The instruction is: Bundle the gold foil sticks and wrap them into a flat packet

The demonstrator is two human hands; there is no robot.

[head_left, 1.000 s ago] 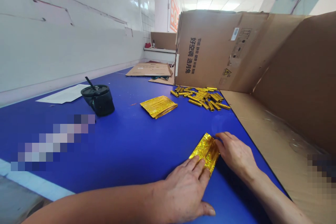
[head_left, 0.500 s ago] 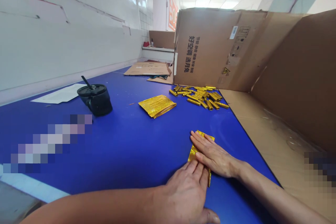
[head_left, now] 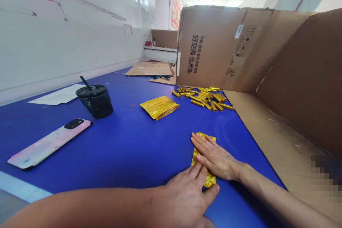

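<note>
A strip of shiny gold foil paper (head_left: 210, 179) lies on the blue table, partly covered by both my hands. My right hand (head_left: 217, 158) rests flat across its far part, fingers stretched out and pointing left. On the nearer part, my left hand (head_left: 184, 194) touches the foil with extended fingertips, its thumb spread at the near end. The fingertips of the left hand meet the right thumb. Farther off lies a flat stack of gold foil sheets (head_left: 159, 107). Behind it to the right, several small rolled gold foil tubes (head_left: 205, 96) are heaped loosely.
At left stand a dark lidded mug (head_left: 98, 103) with a handle sticking out and a pink-and-white phone (head_left: 50, 144). White paper (head_left: 57, 94) lies by the wall. A large cardboard box (head_left: 213, 50) walls off the back and right; flat cardboard (head_left: 149, 68) lies at the back.
My left hand has shifted slightly left, and its thumb has moved up toward the foil. More of the strip's near end shows now. The right hand stays flat in nearly the same place.
</note>
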